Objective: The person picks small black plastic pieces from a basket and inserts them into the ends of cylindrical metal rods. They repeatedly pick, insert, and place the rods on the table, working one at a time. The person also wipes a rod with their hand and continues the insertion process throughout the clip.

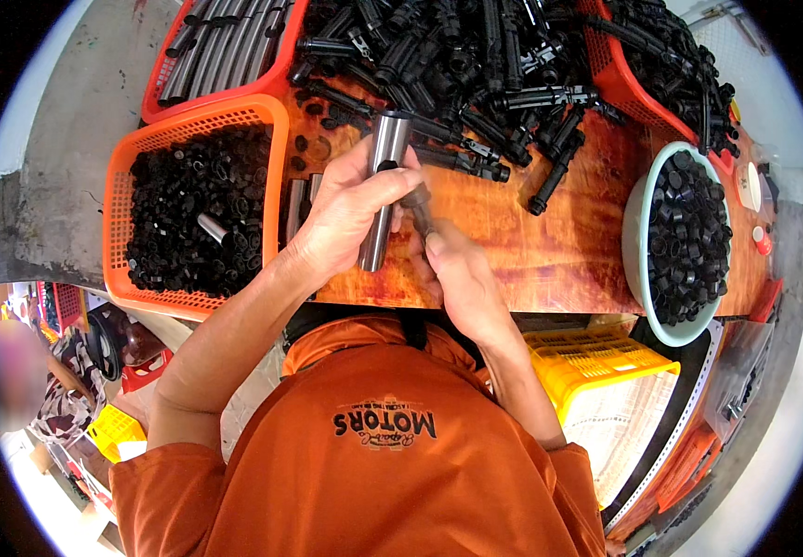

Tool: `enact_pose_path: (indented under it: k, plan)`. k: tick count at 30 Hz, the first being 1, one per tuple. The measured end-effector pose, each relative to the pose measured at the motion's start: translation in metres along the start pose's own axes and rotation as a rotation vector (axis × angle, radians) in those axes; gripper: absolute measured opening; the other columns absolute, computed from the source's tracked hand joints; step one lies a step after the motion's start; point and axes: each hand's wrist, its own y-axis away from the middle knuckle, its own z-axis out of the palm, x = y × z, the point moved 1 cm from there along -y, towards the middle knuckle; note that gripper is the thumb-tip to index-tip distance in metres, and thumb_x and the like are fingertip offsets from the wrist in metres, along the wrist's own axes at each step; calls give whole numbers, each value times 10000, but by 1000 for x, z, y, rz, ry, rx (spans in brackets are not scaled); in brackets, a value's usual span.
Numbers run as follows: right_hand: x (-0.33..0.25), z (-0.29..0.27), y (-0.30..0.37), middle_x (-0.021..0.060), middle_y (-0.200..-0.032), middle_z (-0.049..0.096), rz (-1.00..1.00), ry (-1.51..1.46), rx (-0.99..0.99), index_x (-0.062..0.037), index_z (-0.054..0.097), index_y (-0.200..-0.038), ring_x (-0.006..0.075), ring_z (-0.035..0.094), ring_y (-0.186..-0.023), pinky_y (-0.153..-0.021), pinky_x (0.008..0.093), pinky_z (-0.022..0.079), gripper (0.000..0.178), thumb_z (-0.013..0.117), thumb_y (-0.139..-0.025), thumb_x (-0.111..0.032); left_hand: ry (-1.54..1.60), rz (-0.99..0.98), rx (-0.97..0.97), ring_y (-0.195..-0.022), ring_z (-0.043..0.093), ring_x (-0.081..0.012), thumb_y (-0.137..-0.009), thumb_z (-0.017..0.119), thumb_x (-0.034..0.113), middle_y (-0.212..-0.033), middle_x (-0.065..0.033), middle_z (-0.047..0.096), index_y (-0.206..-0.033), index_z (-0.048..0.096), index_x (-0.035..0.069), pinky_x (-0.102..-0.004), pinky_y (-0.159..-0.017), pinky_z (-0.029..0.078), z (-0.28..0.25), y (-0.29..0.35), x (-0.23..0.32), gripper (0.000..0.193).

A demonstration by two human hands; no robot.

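Note:
My left hand is wrapped around a shiny metal tube, tilted slightly over the wooden table. Fingers closed, my right hand grips a slim dark part that meets the tube's side; motion blur hides its exact kind. Beside my left wrist, more metal tubes lie on the table, partly covered by the hand. Just beyond both hands spreads a heap of black cylindrical assemblies, some with metal clips.
An orange basket of small black pieces stands left, behind it a red basket of metal tubes. At right are a pale bowl of black caps and a red basket of black assemblies. A yellow crate sits below the table edge.

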Motion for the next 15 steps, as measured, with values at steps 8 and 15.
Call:
enact_pose_path:
  k: [8,15]
  plan:
    - [-5,2,5,-11,-694,442,10,-30,42,-30,520,-960,80,382,-581,-504,243,310,352,379,-954,-352,269,31,48,-696,519,-123,-994,389,503,-897,-57,620,-947,560,87,-277,-634,439,4,-8,16,452]
    - [14,9,24,-13,-692,424,171,-24,-126,-53,497,-926,77,380,-576,-494,237,316,334,381,-956,-364,424,50,172,-685,540,-154,-973,330,608,-863,-79,618,-888,477,121,-312,-620,464,-5,-19,31,516]
